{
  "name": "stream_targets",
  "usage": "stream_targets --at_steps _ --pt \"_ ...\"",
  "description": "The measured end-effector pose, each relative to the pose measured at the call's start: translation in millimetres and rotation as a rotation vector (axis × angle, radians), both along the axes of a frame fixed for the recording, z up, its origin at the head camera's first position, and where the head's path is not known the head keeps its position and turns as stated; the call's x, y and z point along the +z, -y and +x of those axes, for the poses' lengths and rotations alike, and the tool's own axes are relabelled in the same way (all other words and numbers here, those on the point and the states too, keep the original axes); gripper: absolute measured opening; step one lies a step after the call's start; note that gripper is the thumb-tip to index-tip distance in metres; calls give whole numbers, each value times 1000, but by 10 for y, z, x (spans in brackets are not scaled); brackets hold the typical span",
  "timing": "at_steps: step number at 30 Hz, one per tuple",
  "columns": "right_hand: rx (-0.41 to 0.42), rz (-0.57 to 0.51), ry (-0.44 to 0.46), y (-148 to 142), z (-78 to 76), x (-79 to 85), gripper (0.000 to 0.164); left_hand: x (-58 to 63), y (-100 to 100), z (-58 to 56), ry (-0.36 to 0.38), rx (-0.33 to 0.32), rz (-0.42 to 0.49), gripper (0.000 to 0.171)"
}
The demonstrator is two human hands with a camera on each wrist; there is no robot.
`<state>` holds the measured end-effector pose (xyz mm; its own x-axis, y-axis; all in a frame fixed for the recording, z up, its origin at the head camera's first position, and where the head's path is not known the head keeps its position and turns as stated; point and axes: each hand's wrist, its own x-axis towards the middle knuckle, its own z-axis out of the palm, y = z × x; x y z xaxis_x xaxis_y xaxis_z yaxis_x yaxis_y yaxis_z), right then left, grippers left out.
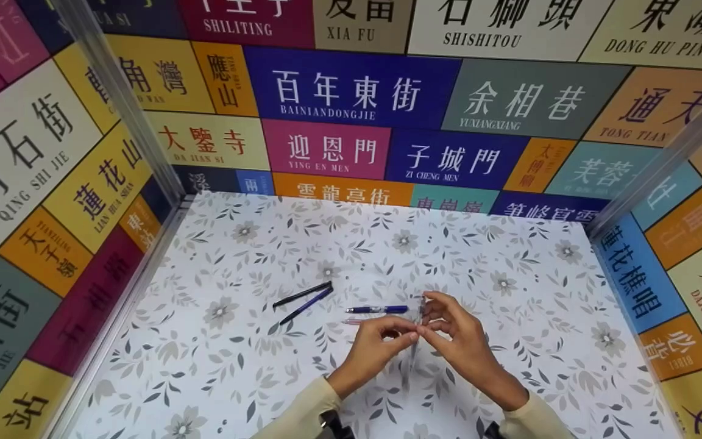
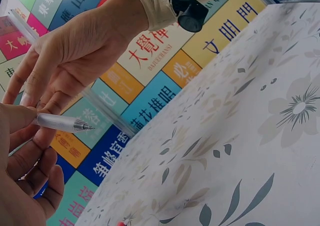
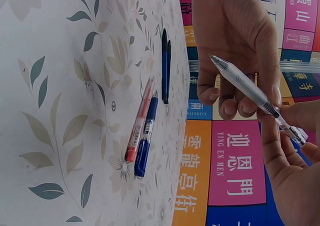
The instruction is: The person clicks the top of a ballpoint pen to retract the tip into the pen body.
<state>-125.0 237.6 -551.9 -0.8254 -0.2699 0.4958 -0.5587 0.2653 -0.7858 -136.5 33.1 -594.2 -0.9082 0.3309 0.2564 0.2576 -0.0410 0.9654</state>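
Between both hands is a clear pen [image 3: 245,86] with a pale ribbed grip, its tip bare. My left hand [image 1: 381,344] pinches it near the middle, thumb against the barrel; the left wrist view shows the grip and tip of that pen [image 2: 62,122] pointing away from the fingers. My right hand [image 1: 464,338] holds the clip end with thumb and fingers, and the two thumbs nearly meet in the head view. Just beyond the left hand lie a blue pen [image 1: 378,310] and a red pen [image 3: 140,123], the red one partly hidden in the head view.
Farther left on the flower-patterned table [image 1: 253,360] lie a black pen [image 1: 299,296] and a dark blue pen [image 1: 305,306], their ends meeting. Panels of colourful signs [image 1: 351,85] with Chinese characters stand around the back and sides.
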Motion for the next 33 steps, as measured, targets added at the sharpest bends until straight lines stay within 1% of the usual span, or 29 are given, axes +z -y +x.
stream_targets --at_steps 9,19,23,30,33 --pt "23 -10 51 2 -25 13 63 5 19 3 6 -28 14 15" --pt "55 -75 16 3 -45 56 66 -49 8 30 34 -55 70 23" --pt "59 -80 12 -9 -43 62 68 -48 -13 38 40 -47 87 23" --pt "63 -81 16 -24 -42 67 69 -24 -45 54 61 -6 89 22" --pt "67 -75 26 -25 -40 74 70 -4 -48 68 58 7 86 20"
